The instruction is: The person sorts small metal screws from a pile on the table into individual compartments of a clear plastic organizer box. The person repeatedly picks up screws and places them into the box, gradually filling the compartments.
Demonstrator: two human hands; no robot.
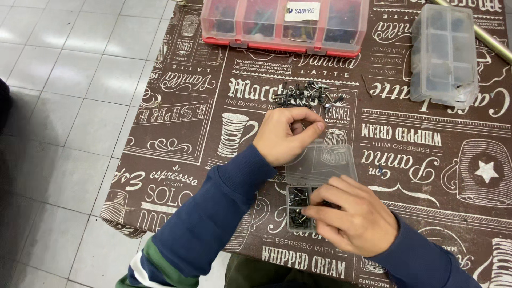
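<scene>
My left hand (285,136) hovers just below a loose pile of small dark screws (303,94), its fingers curled together with the thumb and forefinger pinched; what sits between them is too small to tell. A small clear plastic box (298,210) with its lid (321,162) swung open lies in front of me, and one compartment holds dark screws. My right hand (354,216) rests on this box, fingers over its right half, steadying it.
A red-based organiser with a clear lid (282,24) stands at the table's far edge. Another clear compartment box (444,53) sits at the far right beside a brass-coloured rod (493,41). The brown printed tablecloth (176,133) ends at the left, over grey floor tiles (64,106).
</scene>
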